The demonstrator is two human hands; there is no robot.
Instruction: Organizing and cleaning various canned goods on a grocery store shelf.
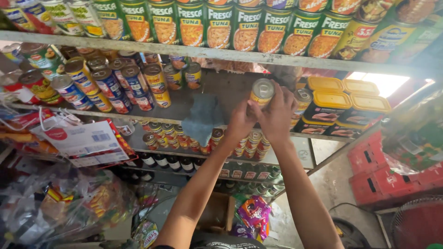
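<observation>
Holding a small round metal can with a yellow label [262, 93], both hands are raised to the middle shelf. The left hand [241, 121] is wrapped on the can's left side, fingers [243, 105] clenched around it; the right hand [278, 115] is closed on its right side and back, fingers [277, 94] grasping the same can. The can is kept upright, lid up, above the grey metal shelf board [221, 90], just left of another can of the same kind [302, 102].

Judged from the grip, the step is best done with the can kept level, lowered straight, and kept off the neighbouring can and the crumpled blue-grey cloth [203, 117] lying on the shelf to the left.

Beside the pair, flat black tubs with yellow lids [344, 108] are stacked to the right. Assorted tins with red and blue labels [106, 80] are crowded at the left end of the same shelf. A row of green-labelled cans [217, 27] is lined along the shelf above. Lower shelves are filled with small tins and dark bottles [168, 162]. Red plastic crates [392, 173] are seen at lower right, hanging packets at left. The space is narrow, densely stocked and lit from the upper right.
</observation>
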